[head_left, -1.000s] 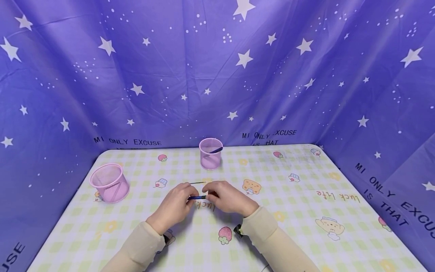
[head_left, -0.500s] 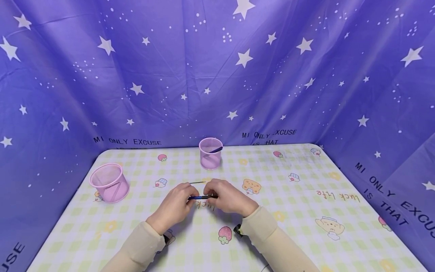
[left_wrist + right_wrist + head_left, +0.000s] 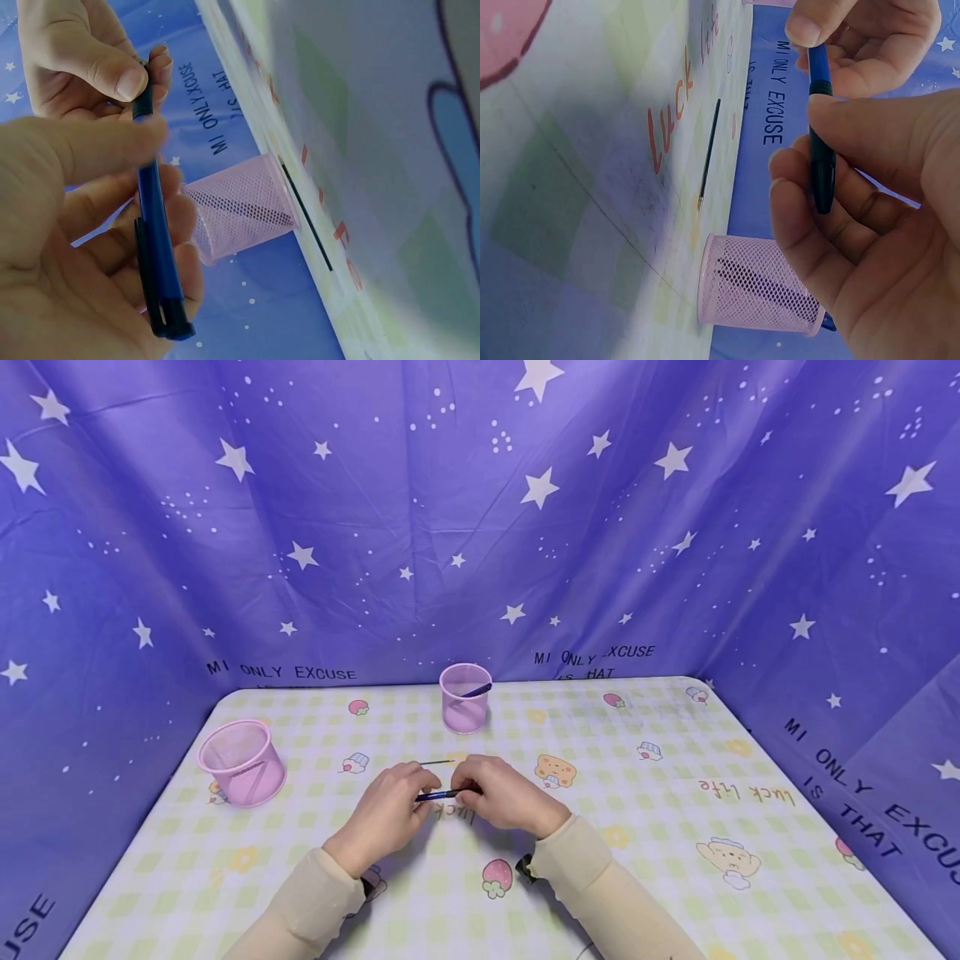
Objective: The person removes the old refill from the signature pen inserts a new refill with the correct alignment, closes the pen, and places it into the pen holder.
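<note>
Over the middle of the table, both hands hold a blue ballpoint pen (image 3: pixel 157 232) with a black clip and black grip section. My left hand (image 3: pixel 386 806) holds the blue barrel, clip end toward the palm. The right hand (image 3: pixel 506 795) pinches the black grip section (image 3: pixel 823 169) between thumb and fingers, and its tapered tip shows in the right wrist view. Grip and barrel appear joined in line. A thin dark pen refill (image 3: pixel 710 150) lies on the table just beyond the hands.
A pink mesh pen cup (image 3: pixel 465 714) with a dark pen leaning inside stands at the back middle. Another pink mesh cup (image 3: pixel 243 768), with something thin and dark inside, stands at the left. The tablecloth (image 3: pixel 660 877) is checked; a starry purple curtain (image 3: pixel 405 510) surrounds the table.
My right fingers shifted on the black grip section, first uncovering more of it, then covering its tip end again. The left hand, refill and cups stay in place.
</note>
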The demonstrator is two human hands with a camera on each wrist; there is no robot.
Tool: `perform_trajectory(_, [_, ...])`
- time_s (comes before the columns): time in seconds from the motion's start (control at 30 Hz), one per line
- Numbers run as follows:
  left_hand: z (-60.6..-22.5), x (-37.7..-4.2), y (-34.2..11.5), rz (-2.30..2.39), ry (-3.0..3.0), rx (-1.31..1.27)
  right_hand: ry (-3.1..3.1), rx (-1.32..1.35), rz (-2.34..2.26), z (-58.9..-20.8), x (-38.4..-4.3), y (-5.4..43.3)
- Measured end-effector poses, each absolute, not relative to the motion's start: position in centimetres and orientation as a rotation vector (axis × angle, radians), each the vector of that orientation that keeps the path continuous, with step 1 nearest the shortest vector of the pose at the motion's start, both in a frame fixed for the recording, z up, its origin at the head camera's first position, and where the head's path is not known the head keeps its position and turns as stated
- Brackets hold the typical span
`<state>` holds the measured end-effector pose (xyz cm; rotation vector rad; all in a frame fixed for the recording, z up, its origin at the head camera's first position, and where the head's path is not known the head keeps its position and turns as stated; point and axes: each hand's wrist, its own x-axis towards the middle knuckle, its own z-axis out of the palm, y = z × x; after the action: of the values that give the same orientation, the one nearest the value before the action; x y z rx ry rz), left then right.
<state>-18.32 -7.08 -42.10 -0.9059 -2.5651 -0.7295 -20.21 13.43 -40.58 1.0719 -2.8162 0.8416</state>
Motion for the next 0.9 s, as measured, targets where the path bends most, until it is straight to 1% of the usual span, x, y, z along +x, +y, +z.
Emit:
perform_trajectory(0.43, [-41.82,-18.27,-7.25,-0.697,-2.658,-0.914,-2.807,1.068,0.810,-40.69,-20.23,13.47])
perform_trajectory(0.73, [-41.88,-18.35,-7.29,-0.691,-2.614,-0.966,-2.819,1.070,0.807,-40.56,-20.16,13.46])
perform_trajectory(0.9, [-41.90,-18.30,-7.23,-0.691,-2.594,-0.945,-2.828,1.066,0.804,-40.51,-20.14,13.40])
